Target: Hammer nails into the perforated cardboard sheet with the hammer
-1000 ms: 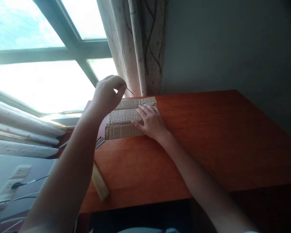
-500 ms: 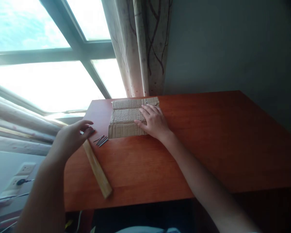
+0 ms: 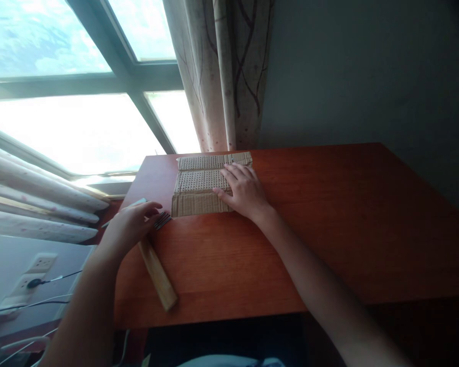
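Observation:
My left hand (image 3: 135, 224) hovers by a small bunch of metal nails (image 3: 163, 219), its thumb and forefinger apart at the near side of the bunch. The hand covers part of the nails. Below it, a flat wooden strip (image 3: 158, 275) lies slanted on the table, with its far end hidden under the hand. A pale, thin object (image 3: 139, 202) pokes out behind the hand; its kind is unclear. My right hand (image 3: 247, 191) rests with fingers spread on the right part of a creased cardboard sheet (image 3: 199, 204) dotted with rows of holes.
The reddish-brown wooden table (image 3: 329, 219) stands against a wall, with a window and a curtain (image 3: 222, 76) at the back left. A second curtain (image 3: 34, 204) hangs near the table's left edge. Sockets with a plug (image 3: 34, 283) and cables are on the left.
My left hand has moved right and slightly down, from beside the strip's far end to the nails. My right hand stays on the cardboard.

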`<state>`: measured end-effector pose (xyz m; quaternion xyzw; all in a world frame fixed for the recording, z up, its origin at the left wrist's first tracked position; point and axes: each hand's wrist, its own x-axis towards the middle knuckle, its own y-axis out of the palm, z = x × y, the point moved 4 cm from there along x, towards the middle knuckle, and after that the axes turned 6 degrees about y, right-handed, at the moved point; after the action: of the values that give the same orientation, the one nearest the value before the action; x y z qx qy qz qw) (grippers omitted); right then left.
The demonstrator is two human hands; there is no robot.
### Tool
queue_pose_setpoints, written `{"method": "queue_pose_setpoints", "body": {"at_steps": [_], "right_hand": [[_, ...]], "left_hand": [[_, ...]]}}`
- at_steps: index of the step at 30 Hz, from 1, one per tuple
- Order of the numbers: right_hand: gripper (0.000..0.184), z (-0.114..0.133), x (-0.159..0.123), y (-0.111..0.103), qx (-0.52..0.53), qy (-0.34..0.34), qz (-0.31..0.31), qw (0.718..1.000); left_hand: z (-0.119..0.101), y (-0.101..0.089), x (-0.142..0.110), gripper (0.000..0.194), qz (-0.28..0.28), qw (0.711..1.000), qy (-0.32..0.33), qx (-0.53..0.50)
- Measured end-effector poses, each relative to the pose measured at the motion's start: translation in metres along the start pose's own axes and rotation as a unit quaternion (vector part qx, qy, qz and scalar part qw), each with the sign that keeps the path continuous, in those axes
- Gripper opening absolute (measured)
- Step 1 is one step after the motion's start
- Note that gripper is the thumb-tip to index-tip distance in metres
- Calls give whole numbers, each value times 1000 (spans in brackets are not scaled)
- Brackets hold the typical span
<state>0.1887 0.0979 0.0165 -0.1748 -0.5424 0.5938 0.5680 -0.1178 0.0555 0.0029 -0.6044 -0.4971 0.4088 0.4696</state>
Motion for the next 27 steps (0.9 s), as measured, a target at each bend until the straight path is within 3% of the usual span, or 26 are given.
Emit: {"method": "queue_pose_setpoints", "body": {"at_steps": [16,27], "right_hand": [[64,0,0,1,1,-4,-3,1000],[63,1,0,-1,-1,-2,-3,1000]], "left_hand": [[-8,0,-3,36,-37,999,-10,24],[-17,-2,-2,40,-13,1000,-5,-8]]}}
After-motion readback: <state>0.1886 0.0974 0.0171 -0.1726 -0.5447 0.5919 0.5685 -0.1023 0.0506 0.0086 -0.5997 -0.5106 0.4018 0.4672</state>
